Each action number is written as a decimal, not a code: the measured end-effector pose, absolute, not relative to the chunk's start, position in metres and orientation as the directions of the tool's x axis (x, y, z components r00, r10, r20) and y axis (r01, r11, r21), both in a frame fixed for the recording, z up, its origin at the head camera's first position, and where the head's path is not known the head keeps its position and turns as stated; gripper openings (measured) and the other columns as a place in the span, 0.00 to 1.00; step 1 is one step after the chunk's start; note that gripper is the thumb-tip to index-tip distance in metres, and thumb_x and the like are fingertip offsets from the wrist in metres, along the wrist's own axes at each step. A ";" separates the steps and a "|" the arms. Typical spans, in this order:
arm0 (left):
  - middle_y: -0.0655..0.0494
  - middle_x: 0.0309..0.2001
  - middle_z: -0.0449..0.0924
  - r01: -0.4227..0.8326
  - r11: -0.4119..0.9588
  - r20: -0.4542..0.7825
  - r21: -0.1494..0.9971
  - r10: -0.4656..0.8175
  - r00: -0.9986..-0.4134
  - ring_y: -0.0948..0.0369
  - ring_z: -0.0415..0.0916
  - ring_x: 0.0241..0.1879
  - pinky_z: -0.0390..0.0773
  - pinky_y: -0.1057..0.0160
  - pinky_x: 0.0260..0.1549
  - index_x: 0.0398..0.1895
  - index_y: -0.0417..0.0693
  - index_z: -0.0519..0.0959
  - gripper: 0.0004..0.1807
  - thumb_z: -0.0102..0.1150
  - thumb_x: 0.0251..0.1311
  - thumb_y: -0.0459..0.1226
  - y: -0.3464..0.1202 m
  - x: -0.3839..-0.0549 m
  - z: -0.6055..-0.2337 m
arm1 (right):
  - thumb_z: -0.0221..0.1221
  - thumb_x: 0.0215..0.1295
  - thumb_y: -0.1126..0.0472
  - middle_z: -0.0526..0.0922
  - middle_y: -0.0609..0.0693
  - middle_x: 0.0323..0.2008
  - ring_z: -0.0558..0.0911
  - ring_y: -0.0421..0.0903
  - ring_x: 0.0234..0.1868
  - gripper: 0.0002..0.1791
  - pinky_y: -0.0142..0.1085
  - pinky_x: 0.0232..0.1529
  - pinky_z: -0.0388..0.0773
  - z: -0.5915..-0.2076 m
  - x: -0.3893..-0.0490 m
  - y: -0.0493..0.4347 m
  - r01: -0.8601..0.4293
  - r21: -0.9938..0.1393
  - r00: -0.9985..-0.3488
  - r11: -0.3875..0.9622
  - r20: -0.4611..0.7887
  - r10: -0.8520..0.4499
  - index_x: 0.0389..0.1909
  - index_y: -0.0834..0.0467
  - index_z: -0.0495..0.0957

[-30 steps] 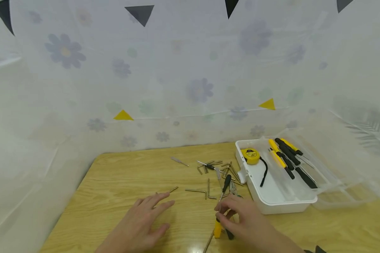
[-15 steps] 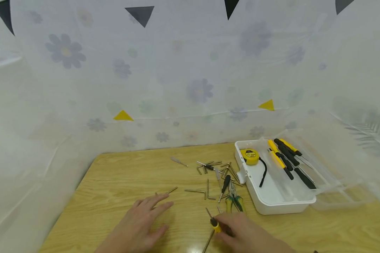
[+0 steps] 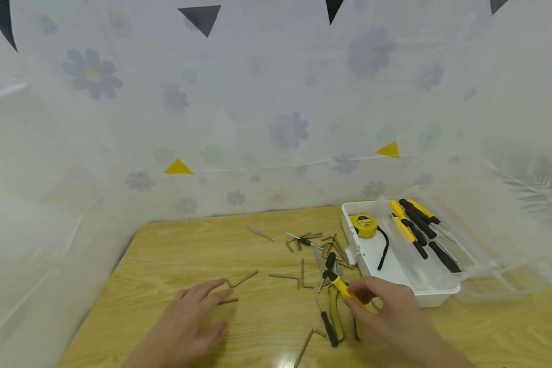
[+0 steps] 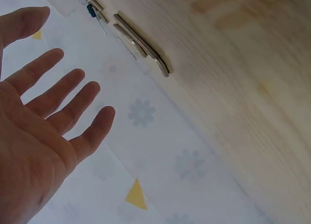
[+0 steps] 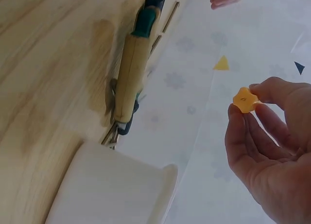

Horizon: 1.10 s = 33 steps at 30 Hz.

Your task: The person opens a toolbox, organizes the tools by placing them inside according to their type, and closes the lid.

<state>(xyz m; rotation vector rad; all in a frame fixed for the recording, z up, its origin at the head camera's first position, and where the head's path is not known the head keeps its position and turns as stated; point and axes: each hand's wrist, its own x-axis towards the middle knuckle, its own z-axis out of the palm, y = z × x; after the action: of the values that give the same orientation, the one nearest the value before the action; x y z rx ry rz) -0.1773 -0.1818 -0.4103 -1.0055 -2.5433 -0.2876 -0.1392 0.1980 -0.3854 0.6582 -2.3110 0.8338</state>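
My right hand (image 3: 388, 306) pinches a yellow-handled screwdriver with a black collar (image 3: 345, 291) between thumb and fingers. I have it tilted and raised off the wood-grain surface (image 3: 175, 255); in the head view it crosses over the yellow-and-green-handled pliers (image 3: 334, 309), near the open white plastic box (image 3: 437, 301). My left hand (image 3: 184, 319) is spread and relaxed, gripping nothing, near a bent metal hex key (image 3: 246, 278).

I judge the step in hand to be carrying this one tool. The next move calls for a steady pinch and a path free of the pliers and the slim black-handled screwdriver (image 3: 329, 329) lying beside them; heading boxward would also call for lifting over the rim, where a yellow tape measure (image 3: 364, 225) lies inside.
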 end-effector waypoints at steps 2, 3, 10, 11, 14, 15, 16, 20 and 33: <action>0.62 0.60 0.72 0.695 0.717 0.417 0.058 0.615 -0.669 0.61 0.74 0.55 0.75 0.51 0.44 0.58 0.63 0.73 0.31 0.69 0.47 0.46 -0.180 -0.177 -0.410 | 0.74 0.34 0.69 0.83 0.35 0.26 0.77 0.26 0.25 0.20 0.17 0.29 0.73 -0.383 -0.141 0.206 -0.585 -0.365 -0.701 0.724 0.676 -0.225 0.30 0.47 0.80; 0.62 0.60 0.72 0.697 0.714 0.412 0.064 0.617 -0.670 0.61 0.74 0.56 0.75 0.50 0.44 0.59 0.63 0.73 0.30 0.69 0.48 0.46 -0.179 -0.177 -0.411 | 0.74 0.35 0.68 0.83 0.35 0.26 0.77 0.26 0.25 0.20 0.17 0.29 0.73 -0.382 -0.141 0.210 -0.564 -0.355 -0.706 0.746 0.676 -0.212 0.30 0.47 0.80; 0.62 0.63 0.70 0.725 0.684 0.357 0.080 0.659 -0.662 0.60 0.72 0.58 0.75 0.53 0.48 0.61 0.65 0.71 0.29 0.65 0.52 0.49 -0.164 -0.175 -0.412 | 0.72 0.40 0.69 0.83 0.36 0.26 0.76 0.24 0.27 0.18 0.18 0.25 0.69 -0.373 -0.141 0.240 -0.430 -0.386 -0.740 0.816 0.669 -0.073 0.30 0.47 0.82; 0.63 0.63 0.69 0.729 0.679 0.349 0.081 0.666 -0.659 0.60 0.72 0.58 0.75 0.53 0.48 0.61 0.66 0.71 0.29 0.65 0.52 0.49 -0.161 -0.174 -0.412 | 0.72 0.39 0.70 0.83 0.38 0.26 0.76 0.24 0.27 0.18 0.18 0.24 0.69 -0.372 -0.141 0.245 -0.415 -0.389 -0.738 0.823 0.673 -0.054 0.30 0.47 0.82; 0.61 0.63 0.70 0.757 0.647 0.339 0.095 0.694 -0.636 0.61 0.72 0.58 0.75 0.53 0.47 0.61 0.64 0.71 0.30 0.65 0.52 0.48 -0.154 -0.171 -0.411 | 0.73 0.36 0.69 0.84 0.41 0.24 0.74 0.20 0.26 0.17 0.18 0.22 0.67 -0.372 -0.143 0.262 -0.367 -0.360 -0.708 0.858 0.706 -0.006 0.29 0.50 0.83; 0.61 0.63 0.70 0.766 0.636 0.337 0.097 0.703 -0.626 0.61 0.72 0.58 0.75 0.52 0.45 0.61 0.64 0.71 0.29 0.65 0.53 0.48 -0.152 -0.169 -0.410 | 0.73 0.35 0.70 0.84 0.43 0.23 0.73 0.19 0.26 0.17 0.18 0.21 0.66 -0.373 -0.144 0.267 -0.355 -0.358 -0.696 0.864 0.718 0.012 0.29 0.51 0.83; 0.61 0.63 0.70 0.776 0.624 0.336 0.095 0.713 -0.615 0.60 0.72 0.58 0.75 0.52 0.44 0.61 0.64 0.71 0.30 0.65 0.53 0.48 -0.150 -0.168 -0.410 | 0.73 0.34 0.70 0.85 0.45 0.23 0.72 0.18 0.26 0.17 0.18 0.21 0.66 -0.373 -0.145 0.273 -0.345 -0.345 -0.679 0.873 0.734 0.021 0.29 0.53 0.83; 0.61 0.64 0.69 0.800 0.591 0.308 0.104 0.746 -0.591 0.60 0.71 0.57 0.75 0.50 0.43 0.63 0.65 0.68 0.30 0.63 0.55 0.48 -0.143 -0.164 -0.409 | 0.72 0.34 0.69 0.84 0.49 0.21 0.67 0.12 0.27 0.14 0.16 0.22 0.65 -0.374 -0.147 0.292 -0.295 -0.317 -0.642 0.901 0.765 0.059 0.27 0.56 0.84; 0.59 0.63 0.70 0.853 0.521 0.320 0.032 0.803 -0.502 0.62 0.70 0.59 0.76 0.55 0.49 0.63 0.61 0.69 0.29 0.61 0.56 0.51 -0.128 -0.163 -0.416 | 0.69 0.40 0.67 0.83 0.53 0.19 0.63 0.12 0.22 0.06 0.20 0.18 0.61 -0.374 -0.149 0.324 -0.140 -0.310 -0.714 0.940 0.690 0.121 0.23 0.60 0.83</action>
<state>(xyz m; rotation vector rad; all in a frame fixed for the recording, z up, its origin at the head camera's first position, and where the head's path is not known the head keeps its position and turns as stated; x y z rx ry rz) -0.1630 -0.1276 -0.4160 -1.3933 -2.4981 -0.2710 -0.1487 0.3238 -0.3741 0.0134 -2.3240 0.4415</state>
